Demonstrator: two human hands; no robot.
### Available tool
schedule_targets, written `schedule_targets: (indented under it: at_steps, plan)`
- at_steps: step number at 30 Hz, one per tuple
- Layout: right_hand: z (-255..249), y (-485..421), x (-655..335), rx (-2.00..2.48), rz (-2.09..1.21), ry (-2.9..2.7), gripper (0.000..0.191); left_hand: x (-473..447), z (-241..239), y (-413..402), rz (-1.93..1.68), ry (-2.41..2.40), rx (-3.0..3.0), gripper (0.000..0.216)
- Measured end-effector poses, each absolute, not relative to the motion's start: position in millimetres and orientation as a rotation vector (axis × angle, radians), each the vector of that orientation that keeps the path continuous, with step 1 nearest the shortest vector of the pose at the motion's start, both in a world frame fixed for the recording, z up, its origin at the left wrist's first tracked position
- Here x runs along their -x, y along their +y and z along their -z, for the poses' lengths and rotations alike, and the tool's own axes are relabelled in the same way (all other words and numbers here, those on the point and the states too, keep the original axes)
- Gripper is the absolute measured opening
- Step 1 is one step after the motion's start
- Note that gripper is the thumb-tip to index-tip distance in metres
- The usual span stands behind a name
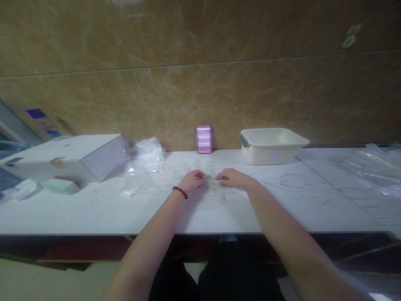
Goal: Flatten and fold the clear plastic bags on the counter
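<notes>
Above the middle of the white table, my left hand (193, 180), with a red bead bracelet at the wrist, has its fingers curled inward. Facing it a short way to the right is my right hand (233, 178), thumb and fingertips drawn together. A thin, see-through piece of plastic, apparently a clear plastic bag (210, 180), spans the gap between the two sets of fingertips. Its outline is faint against the table, and I cannot make out its full shape. Both hands seem to pinch it by its sides.
Against the tiled wall stands a small blurred-out card or screen (204, 140). A cream plastic basin (272, 152) with a grey handle is to its right. On the left are a white box (94, 161), crumpled clear bags (147, 154) and a pale green block (61, 186). More plastic bags (376, 167) lie far right.
</notes>
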State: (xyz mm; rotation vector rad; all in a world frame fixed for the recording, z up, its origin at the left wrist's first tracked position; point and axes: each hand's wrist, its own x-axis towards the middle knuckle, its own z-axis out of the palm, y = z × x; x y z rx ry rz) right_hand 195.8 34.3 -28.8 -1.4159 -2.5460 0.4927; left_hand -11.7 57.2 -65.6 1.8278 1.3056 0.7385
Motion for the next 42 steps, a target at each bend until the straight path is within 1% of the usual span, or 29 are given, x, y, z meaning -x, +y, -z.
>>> schedule_targets:
  at_steps: [5,8,12,14,17,19,23,27,30,32,34,35,42]
  plan:
    - [31.4,36.2,-197.5,1.417,-0.537,-2.570,0.039,16.1,60.2,55.5,-0.682,1.323,-1.991,0.018]
    - [31.9,36.9,-198.5,1.411,-0.566,-2.565,0.041,21.6,51.5,54.5,-0.610,1.411,-2.082,0.012]
    - [31.1,36.2,-199.9,1.431,-0.623,-2.547,0.046,22.7,38.9,50.5,-0.645,1.499,-2.212,0.016]
    - [30.2,35.3,-200.5,1.429,-0.649,-2.554,0.047,18.7,35.6,45.1,-0.619,1.319,-2.362,0.023]
    - [29.6,34.5,-201.2,1.407,-0.663,-2.580,0.048,14.5,35.6,35.0,-0.447,0.936,-2.528,0.029]
    - [29.8,34.9,-201.6,1.407,-0.654,-2.582,0.049,17.4,36.7,30.2,-0.371,0.814,-2.555,0.032]
    - [30.3,37.4,-203.0,1.421,-0.637,-2.596,0.052,35.0,34.4,29.9,-0.273,0.849,-2.518,0.033]
    - [28.6,37.8,-206.4,1.453,-0.654,-2.611,0.056,51.8,31.0,39.9,-0.222,0.895,-2.443,0.027]
    - [25.8,35.8,-210.0,1.433,-0.685,-2.614,0.060,64.2,30.7,55.9,-0.398,1.075,-2.369,0.024]
    - [23.5,34.3,-211.5,1.453,-0.687,-2.603,0.059,74.7,29.5,70.3,-0.555,1.400,-2.331,0.026]
    - [21.9,33.6,-211.1,1.489,-0.666,-2.570,0.055,86.3,27.6,84.6,-0.514,1.760,-2.293,0.025]
    - [21.7,33.7,-210.2,1.500,-0.646,-2.550,0.053,91.8,27.2,90.8,-0.487,1.845,-2.270,0.024]
    - [28.3,42.0,-197.8,1.520,-0.410,-2.355,0.030,112.6,44.5,101.0,-0.396,2.069,-2.162,0.040]
